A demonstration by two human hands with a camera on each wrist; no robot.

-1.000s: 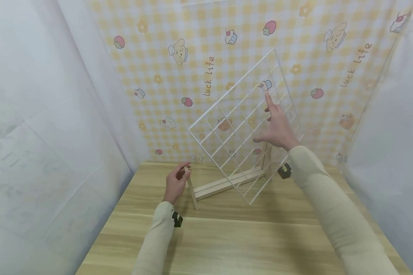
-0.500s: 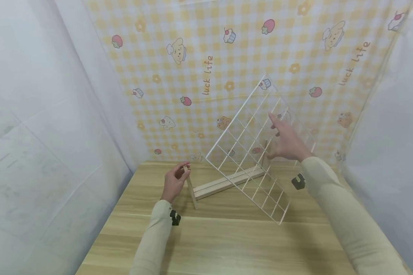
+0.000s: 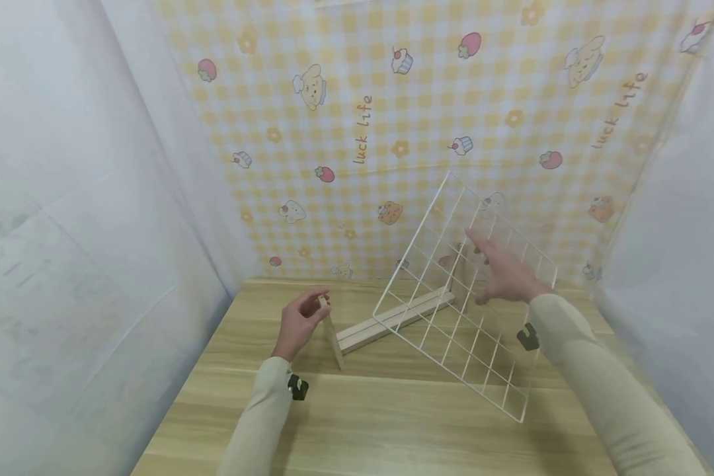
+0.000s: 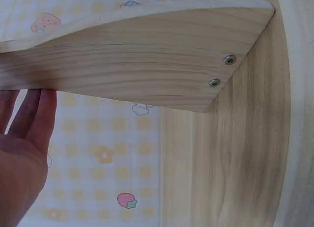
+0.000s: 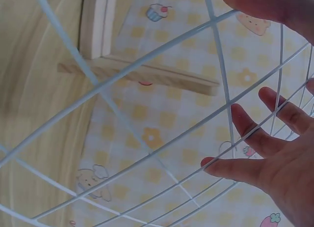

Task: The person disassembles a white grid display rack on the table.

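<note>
In the head view, a low wooden stand [image 3: 365, 336] rests on the table, with two parallel rails joining an upright board at each end. My left hand [image 3: 297, 324] pinches the top of its near-left end board [image 3: 333, 336] between thumb and fingers. The left wrist view shows that pale board [image 4: 147, 55] up close, with two metal screws [image 4: 214, 83] near its lower end. My right hand [image 3: 508, 274] holds a white wire grid panel [image 3: 443, 365], tilted in the air and overlapping the stand's right part. Fingers spread across the grid wires [image 5: 100, 88] in the right wrist view.
A yellow-checked cloth [image 3: 274, 192] with cartoon prints hangs behind the wood-grain table [image 3: 381, 423]. White sheets close off the left side [image 3: 95, 218] and the right side [image 3: 678, 251].
My right hand has moved down and to the right, carrying the grid, which has turned so its lower corner points toward the front right. My left hand stays at the end board.
</note>
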